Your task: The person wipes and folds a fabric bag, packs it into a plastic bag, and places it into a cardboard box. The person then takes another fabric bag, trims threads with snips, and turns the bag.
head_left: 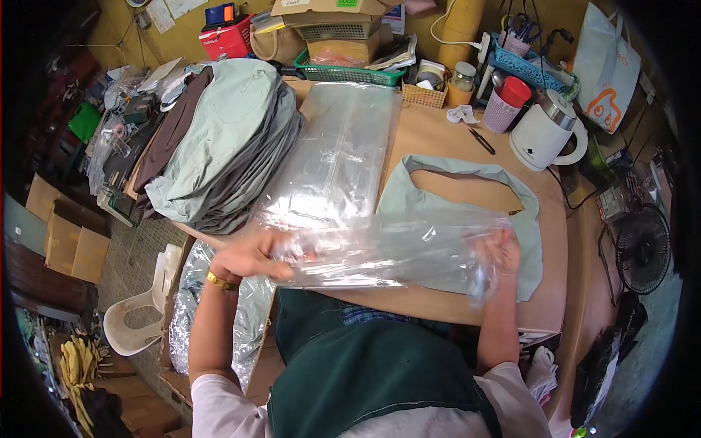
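Observation:
A clear plastic bag [380, 252] is stretched level between my two hands above the table's front edge. My left hand [252, 255], with a gold band at the wrist, is closed on the bag's left end. At its right end my right hand [498, 252] grips the film, partly seen through it and slightly blurred. Under and behind the bag lies a pale green fabric bag [531, 241] with a wide loop strap, its lower part seen through the plastic. A stack of flat clear plastic bags [343, 139] lies just beyond my left hand.
Folded pale green and grey fabric pieces [226, 139] are heaped at the left. A white kettle [544, 131], a pink cup [504, 106] and a small black-handled tool [482, 141] stand or lie at the right back. A box with plastic-wrapped items [212, 321] is below left.

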Tool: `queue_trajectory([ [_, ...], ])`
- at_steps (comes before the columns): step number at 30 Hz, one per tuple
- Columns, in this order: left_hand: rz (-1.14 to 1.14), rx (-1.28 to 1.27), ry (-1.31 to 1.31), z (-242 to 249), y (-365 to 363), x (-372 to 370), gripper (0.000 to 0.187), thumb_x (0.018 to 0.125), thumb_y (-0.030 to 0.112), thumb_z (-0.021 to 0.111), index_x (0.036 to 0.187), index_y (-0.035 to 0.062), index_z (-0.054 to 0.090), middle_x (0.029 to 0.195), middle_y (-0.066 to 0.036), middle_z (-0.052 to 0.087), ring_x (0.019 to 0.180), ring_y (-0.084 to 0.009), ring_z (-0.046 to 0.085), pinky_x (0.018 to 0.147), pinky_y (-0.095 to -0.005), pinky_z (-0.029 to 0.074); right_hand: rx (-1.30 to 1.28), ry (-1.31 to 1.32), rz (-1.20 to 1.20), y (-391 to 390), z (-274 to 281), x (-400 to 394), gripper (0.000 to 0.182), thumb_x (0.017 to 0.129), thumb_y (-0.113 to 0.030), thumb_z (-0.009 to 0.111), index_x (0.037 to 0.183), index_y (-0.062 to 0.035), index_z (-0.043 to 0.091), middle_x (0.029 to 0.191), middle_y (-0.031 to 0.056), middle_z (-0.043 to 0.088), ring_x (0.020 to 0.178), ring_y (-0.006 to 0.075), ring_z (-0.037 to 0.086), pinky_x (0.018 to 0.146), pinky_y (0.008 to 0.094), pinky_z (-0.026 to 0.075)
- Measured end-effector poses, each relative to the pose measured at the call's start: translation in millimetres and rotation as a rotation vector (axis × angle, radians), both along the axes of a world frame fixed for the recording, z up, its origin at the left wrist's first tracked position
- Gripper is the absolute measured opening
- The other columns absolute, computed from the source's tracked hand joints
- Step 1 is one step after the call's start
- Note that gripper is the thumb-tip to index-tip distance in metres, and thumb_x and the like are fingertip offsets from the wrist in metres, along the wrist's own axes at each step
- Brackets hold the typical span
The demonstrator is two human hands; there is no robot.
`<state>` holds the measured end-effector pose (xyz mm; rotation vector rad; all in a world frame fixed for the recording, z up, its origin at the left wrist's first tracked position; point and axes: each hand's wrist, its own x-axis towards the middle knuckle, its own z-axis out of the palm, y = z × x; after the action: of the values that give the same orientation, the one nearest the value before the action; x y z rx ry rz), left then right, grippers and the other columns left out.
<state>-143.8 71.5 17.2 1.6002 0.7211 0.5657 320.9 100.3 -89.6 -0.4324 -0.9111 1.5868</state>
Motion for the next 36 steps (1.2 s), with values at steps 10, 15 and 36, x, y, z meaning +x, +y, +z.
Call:
queue_trajectory([
  [10, 0.080, -0.079, -0.058, 15, -11, -17, 0.033, 0.080, 0.026, 0.076, 0.061, 0.0029, 0.062, 0.102, -0.019, 0.068, 0.113, -0.0230, 0.052, 0.090, -0.0358, 0.041, 0.087, -0.795, 0.798, -7, 62, 43, 0.051, 0.062, -0.026, 0.091, 0.095, 0.0043, 0.066, 0.087, 0.0100, 0.070, 0.071, 0.0132, 0.062, 0.064, 0.0280, 0.049],
  [15, 0.211, -0.046, -0.711, 4, -36, -30, 0.057, 0.078, 0.043, 0.077, 0.108, -0.0028, 0.061, 0.105, -0.021, 0.067, 0.097, -0.0336, 0.064, 0.108, -0.0484, 0.036, -0.158, 0.039, 0.414, -35, 66, 11, 0.040, 0.071, -0.026, 0.086, 0.088, 0.0029, 0.065, 0.074, 0.0076, 0.065, 0.069, 0.0160, 0.063, 0.059, 0.0311, 0.049],
  [36, 0.849, 0.011, -0.948, 20, 11, -24, 0.031, 0.098, 0.014, 0.041, 0.112, -0.0081, 0.057, 0.096, -0.019, 0.069, 0.089, -0.0313, 0.068, 0.093, -0.0441, 0.053, 0.291, -0.733, -0.442, 24, 134, 22, 0.051, 0.090, -0.029, 0.066, 0.131, -0.0013, 0.052, 0.129, 0.0082, 0.057, 0.113, 0.0174, 0.056, 0.098, 0.0314, 0.044],
])
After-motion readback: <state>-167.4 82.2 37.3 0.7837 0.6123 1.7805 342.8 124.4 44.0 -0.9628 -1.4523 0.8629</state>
